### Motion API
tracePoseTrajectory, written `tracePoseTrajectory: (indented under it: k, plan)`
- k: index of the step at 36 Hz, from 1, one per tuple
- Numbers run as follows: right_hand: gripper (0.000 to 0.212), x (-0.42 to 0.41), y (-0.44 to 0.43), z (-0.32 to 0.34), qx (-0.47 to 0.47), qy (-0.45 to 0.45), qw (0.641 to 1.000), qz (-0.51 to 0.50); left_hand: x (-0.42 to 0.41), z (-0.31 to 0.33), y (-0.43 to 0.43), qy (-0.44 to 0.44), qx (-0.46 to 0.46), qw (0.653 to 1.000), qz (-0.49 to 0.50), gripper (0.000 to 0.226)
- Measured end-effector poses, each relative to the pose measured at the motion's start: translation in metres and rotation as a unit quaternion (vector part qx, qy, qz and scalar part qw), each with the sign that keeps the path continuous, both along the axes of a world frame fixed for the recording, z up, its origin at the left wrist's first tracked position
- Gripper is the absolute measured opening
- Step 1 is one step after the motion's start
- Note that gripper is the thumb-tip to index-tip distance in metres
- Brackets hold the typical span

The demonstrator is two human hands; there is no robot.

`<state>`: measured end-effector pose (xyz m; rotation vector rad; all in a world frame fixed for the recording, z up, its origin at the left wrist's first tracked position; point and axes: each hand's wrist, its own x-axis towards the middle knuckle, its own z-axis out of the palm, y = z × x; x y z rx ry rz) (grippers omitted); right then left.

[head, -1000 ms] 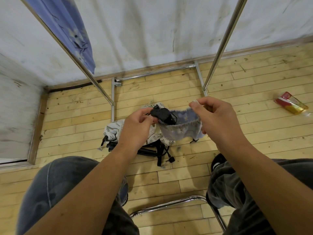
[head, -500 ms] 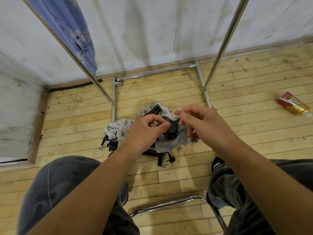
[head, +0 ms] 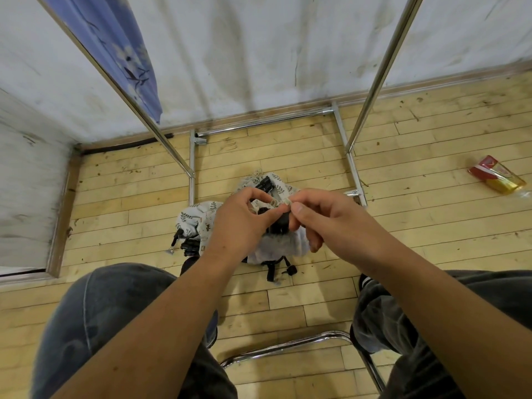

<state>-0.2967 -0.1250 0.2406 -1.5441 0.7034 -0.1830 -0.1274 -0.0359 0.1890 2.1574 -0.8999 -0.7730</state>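
My left hand (head: 241, 223) and my right hand (head: 319, 217) meet in mid-air over the floor, fingertips together. Between them they pinch the top edge of a small pale grey-blue cloth (head: 276, 249), which hangs down below the hands. A black object (head: 280, 226) sits inside the cloth between the two hands; what it is I cannot tell. Under the hands on the floor lies a white leaf-print fabric (head: 193, 220) with black straps and buckles (head: 273, 269).
A chrome rack (head: 349, 156) stands on the wooden floor against the white wall, with a blue patterned cloth (head: 121, 47) hanging at the upper left. A red and gold packet (head: 496, 175) lies at the right. A chrome chair rail (head: 288, 347) runs between my knees.
My hands have come together from holding the cloth spread wide. The cloth is now bunched round the black object, and its top edge is pinched between both hands' fingertips.
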Motion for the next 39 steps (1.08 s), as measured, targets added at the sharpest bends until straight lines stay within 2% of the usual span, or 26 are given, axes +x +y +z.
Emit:
tracePoseTrajectory:
  k: [4,6,10,14,16,26,33,39]
  plan:
    - [0.026,-0.002,-0.001,0.001,0.049,-0.022,0.999,-0.007,0.001,0.001,0.0,-0.016,-0.036,0.999,0.021,0.014]
    - [0.026,-0.001,-0.003,0.001,0.077,-0.02,0.997,-0.018,0.0,0.002,0.0,0.003,-0.042,0.999,0.016,0.012]
    - [0.029,0.0,-0.004,-0.002,0.095,-0.001,0.995,-0.012,-0.003,0.009,-0.001,0.1,-0.049,0.993,0.025,0.014]
    - [0.031,0.0,-0.003,-0.005,0.075,0.019,0.997,0.001,-0.007,0.021,-0.002,0.219,-0.069,0.971,0.063,0.022]
    - [0.031,-0.001,-0.004,-0.007,0.07,0.02,0.997,-0.003,-0.007,0.025,-0.003,0.251,-0.074,0.963,0.066,0.025]
    - [0.035,0.001,-0.008,-0.015,0.013,0.052,0.998,-0.031,-0.008,0.031,-0.003,0.234,-0.082,0.968,0.032,0.034]
    - [0.03,0.003,-0.009,-0.014,0.005,0.046,0.999,-0.026,-0.01,0.037,0.001,0.211,-0.083,0.974,-0.02,0.05]
    - [0.035,0.006,-0.008,-0.015,0.029,0.039,0.999,-0.009,-0.011,0.039,0.003,0.208,-0.065,0.973,-0.076,0.065]
